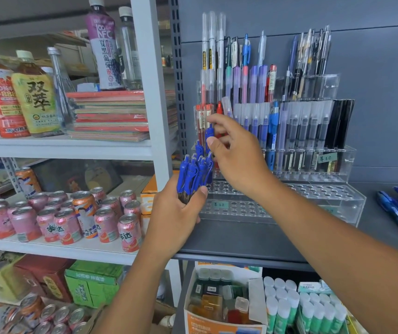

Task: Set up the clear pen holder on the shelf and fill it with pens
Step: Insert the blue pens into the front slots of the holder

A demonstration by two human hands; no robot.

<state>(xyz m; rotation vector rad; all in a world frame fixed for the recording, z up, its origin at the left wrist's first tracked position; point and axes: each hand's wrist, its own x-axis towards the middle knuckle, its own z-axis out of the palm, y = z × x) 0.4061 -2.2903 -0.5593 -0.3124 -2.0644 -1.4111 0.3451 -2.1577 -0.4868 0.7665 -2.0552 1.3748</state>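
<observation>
Right hand (239,160) pinches a pen (209,134) at the holder's (325,196) nine o'clock; a snag could spill the left hand's (176,213) gripped bundle (195,172).

clear pen holder (282,201): tiered, on shelf (241,237), back tiers full | blue pens (194,172): bunch upright in left grip (176,213) | single pen (209,135): pinched by right grip (236,155)
</observation>
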